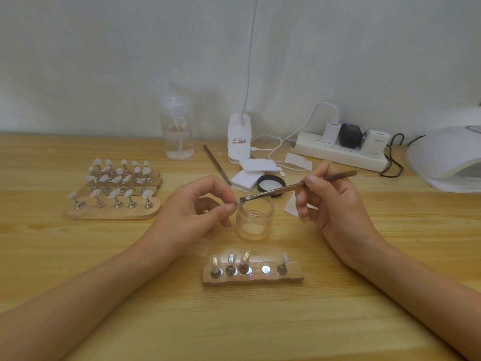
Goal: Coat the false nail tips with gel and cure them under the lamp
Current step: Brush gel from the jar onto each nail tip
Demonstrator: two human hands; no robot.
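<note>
My left hand (197,204) pinches a small false nail tip (238,201) on its stand, just over the rim of an open clear gel jar (254,220). My right hand (330,196) grips a brown brush (299,185) whose bristles touch that tip. In front of me lies a wooden holder (294,276) with three tips at its left, one bare magnet spot and one tip at its right. The white curing lamp (447,160) sits at the far right.
Wooden holders with several white tips (114,188) stand at the left. Behind the jar are its black lid (270,185), white pads (255,166), a second tool (216,164), a clear pump bottle (177,131), a desk lamp base (239,138) and a power strip (338,152).
</note>
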